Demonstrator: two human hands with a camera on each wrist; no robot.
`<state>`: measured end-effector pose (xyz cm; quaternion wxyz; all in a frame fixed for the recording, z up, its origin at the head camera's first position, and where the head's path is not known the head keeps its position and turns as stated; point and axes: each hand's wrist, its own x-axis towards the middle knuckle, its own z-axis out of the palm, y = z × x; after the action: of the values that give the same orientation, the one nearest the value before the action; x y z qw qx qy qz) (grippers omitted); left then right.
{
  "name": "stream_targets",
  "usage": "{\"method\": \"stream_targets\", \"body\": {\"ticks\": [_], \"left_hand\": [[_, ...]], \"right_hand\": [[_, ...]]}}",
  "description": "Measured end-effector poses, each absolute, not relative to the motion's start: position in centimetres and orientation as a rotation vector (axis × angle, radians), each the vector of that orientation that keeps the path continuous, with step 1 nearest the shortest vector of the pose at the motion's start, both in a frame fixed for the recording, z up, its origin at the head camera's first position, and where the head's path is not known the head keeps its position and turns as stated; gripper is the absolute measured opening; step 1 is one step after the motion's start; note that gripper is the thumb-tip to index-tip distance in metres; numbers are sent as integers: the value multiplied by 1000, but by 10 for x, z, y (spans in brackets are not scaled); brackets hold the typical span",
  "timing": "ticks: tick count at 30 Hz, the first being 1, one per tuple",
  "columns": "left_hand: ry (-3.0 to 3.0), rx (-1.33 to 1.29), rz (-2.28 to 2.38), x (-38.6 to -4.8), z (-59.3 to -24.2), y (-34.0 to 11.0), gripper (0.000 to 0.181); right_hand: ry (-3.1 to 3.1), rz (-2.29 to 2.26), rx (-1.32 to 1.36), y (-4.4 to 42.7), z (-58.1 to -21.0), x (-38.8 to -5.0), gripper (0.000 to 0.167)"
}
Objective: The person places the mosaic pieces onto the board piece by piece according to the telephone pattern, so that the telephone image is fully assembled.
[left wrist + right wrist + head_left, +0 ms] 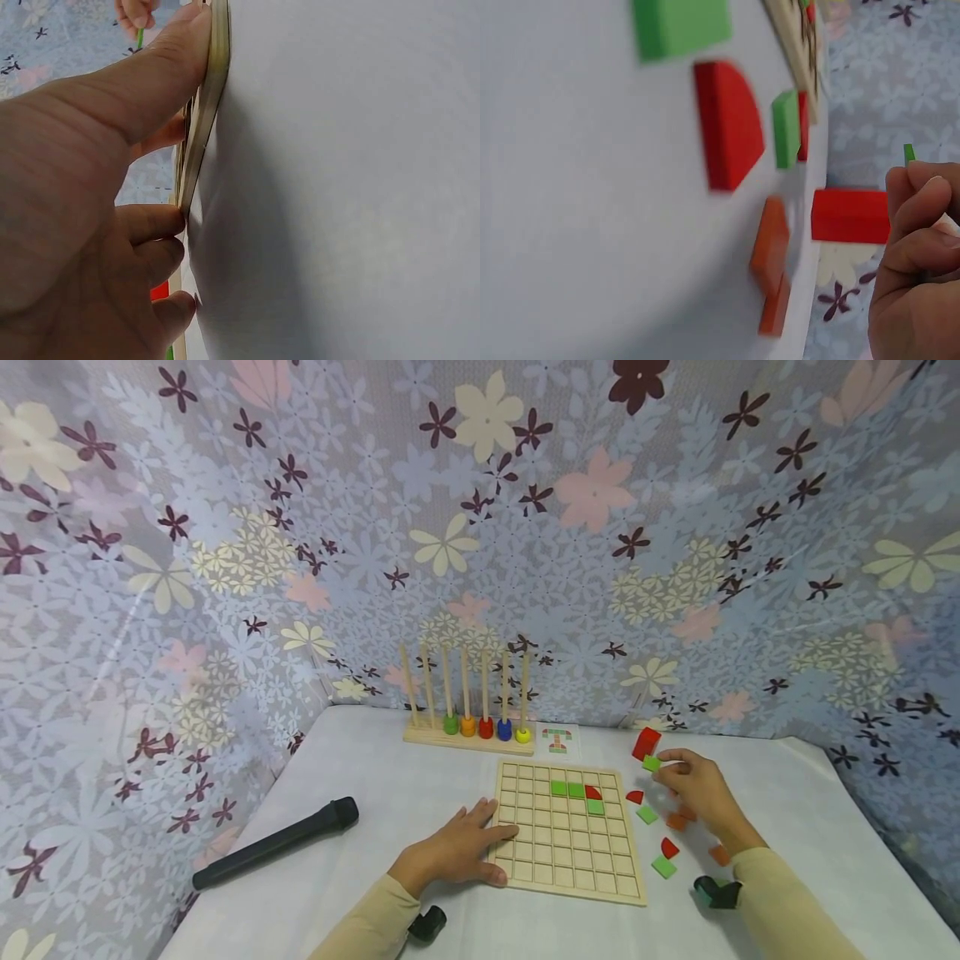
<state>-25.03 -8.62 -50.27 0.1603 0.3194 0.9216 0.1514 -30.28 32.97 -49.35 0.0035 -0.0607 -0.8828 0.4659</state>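
evidently, the filling of the wooden grid board (562, 841) is at an early stage. two green squares (558, 788) and a red quarter-round (593, 792) are seated side by side in the second row from the far edge, and a further green tile (596, 807) is set just on the near side of the quarter-round; most cells are bare. a green piece (651, 763) is pinched between the thumb and fingertips of the right hand (697, 781), beside the upright red block (646, 743) and off the board's far right corner; it is not yet seated. the left hand (467, 850) is laid with fingers spread at the board's left edge, by which the board is presumably steadied. to the right of the board, loose red quarter pieces (670, 847), loose green tiles (664, 867) and orange pieces (677, 821) are left unplaced, some of the orange being partly hidden by the right hand. a t-like figure is printed on the pattern card (557, 741), beyond the board; its cells are too small to be counted. if it is being copied, only part of the upper bar and its right side is judged complete, with the stem and base remaining to be laid.
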Motion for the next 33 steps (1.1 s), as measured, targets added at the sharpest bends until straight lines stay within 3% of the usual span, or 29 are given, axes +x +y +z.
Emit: {"method": "stream_targets", "body": {"ticks": [10,33], "left_hand": [[2640,921,425,-249,-501,-86,79],[2651,928,356,-249,-499,-83,80]], "right_hand": [[-2641,1782,-24,303,-480,-314,46],[-2806,1855,284,217,-483,-338,39]]}}
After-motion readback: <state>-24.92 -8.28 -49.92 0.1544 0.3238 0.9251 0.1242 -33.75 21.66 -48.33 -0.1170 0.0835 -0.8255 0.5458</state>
